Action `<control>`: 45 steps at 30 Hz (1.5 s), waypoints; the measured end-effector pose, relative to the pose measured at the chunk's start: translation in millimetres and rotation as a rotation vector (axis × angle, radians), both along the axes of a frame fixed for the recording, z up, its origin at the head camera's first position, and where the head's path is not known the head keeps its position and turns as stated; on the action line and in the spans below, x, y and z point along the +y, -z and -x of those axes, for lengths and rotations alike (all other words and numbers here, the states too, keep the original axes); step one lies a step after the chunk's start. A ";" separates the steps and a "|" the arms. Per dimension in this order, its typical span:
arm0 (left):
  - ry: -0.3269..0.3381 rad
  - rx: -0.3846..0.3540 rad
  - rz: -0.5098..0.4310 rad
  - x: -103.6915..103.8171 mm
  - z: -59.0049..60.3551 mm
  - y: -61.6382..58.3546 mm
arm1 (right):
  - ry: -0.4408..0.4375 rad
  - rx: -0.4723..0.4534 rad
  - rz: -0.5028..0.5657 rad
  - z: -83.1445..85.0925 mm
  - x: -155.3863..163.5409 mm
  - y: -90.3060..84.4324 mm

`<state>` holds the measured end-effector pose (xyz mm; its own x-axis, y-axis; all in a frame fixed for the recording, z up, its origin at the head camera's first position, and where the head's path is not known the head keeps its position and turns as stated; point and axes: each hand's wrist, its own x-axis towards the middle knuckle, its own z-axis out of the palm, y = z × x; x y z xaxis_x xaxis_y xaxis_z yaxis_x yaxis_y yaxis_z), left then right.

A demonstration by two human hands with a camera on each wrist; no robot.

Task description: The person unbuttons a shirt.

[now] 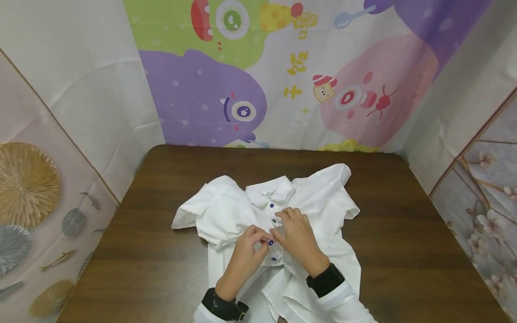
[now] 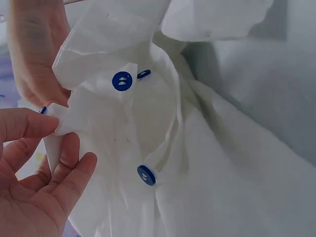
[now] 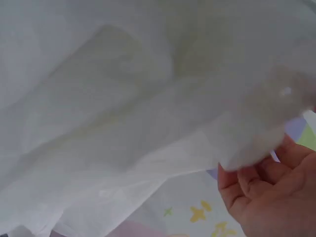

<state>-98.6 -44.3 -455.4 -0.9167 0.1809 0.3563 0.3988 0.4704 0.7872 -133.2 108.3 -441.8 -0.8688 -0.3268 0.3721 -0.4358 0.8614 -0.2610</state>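
Observation:
A white short-sleeved shirt (image 1: 323, 202) lies with its collar toward the far side, dark blue buttons (image 1: 272, 205) running down its front. Over the lower placket, my left hand (image 1: 248, 251) pinches the cloth between thumb and fingers beside a button (image 2: 43, 109). My right hand (image 1: 298, 235) is just right of it, gripping the front edge of the shirt, its fingers curled at the fabric in the right wrist view. The two hands' fingertips nearly meet. Two other buttons (image 2: 122, 81) (image 2: 146, 175) show plainly in the left wrist view.
The shirt rests on a brown wooden table (image 1: 404, 251) with rounded far corners. A cartoon-printed curtain (image 1: 210, 98) hangs behind it, with patterned cloth on both sides. Black bands (image 1: 325, 280) with cameras sit on both wrists.

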 end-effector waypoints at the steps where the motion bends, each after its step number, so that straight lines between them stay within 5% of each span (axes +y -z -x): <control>1: -0.001 -0.007 0.005 -0.3 -0.4 0.7 | 0.007 0.014 -0.028 0.8 -1.1 2.3; 6: 0.008 -0.044 0.018 -2.0 -2.8 1.7 | 0.037 0.054 -0.104 4.7 -2.6 10.0; 15: 0.084 -0.090 0.072 -5.9 -3.3 -2.6 | -0.015 0.001 -0.050 10.7 1.0 11.4; 19: 0.077 -0.056 0.114 -5.8 -2.2 -5.9 | -0.019 0.010 -0.106 12.8 1.1 10.5; 23: -0.016 0.055 0.157 -3.7 3.3 -12.3 | 0.005 0.059 -0.130 15.2 0.4 8.3; 29: -0.158 0.142 0.229 0.9 19.6 -32.7 | 0.065 0.140 -0.015 14.3 -0.7 -4.9; 37: -0.103 0.148 0.393 10.4 39.4 -38.5 | 0.121 0.163 0.146 8.8 1.3 -24.0; 45: -0.108 0.169 0.362 18.0 41.9 -31.8 | 0.126 0.096 0.240 1.2 2.8 -28.7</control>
<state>-140.5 -26.2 -423.5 -0.8711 0.2284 0.4348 0.4419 0.7510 0.4907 -134.4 111.1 -413.1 -0.8538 -0.1114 0.5085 -0.3621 0.8289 -0.4264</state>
